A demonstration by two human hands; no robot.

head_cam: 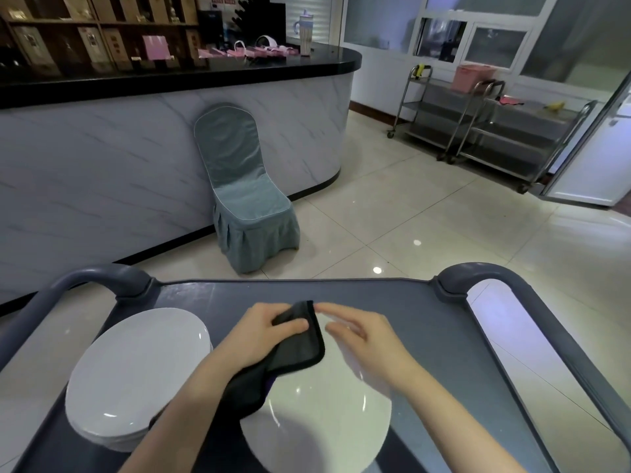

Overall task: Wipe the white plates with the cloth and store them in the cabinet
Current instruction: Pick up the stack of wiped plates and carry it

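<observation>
Left grip (261, 334): pinching black cloth (300, 349) over white plate (317, 421), centre of grey cart (440, 349). Right grip (365, 339): blurred, fingers loosely extended beside cloth, holding nothing. Plate stack (136, 377): left, on cart.

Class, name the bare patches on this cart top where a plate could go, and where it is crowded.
Bare: cart top between the single plate and the right rail; a thin far strip. Crowded: plate stack left, cloth centre.
</observation>
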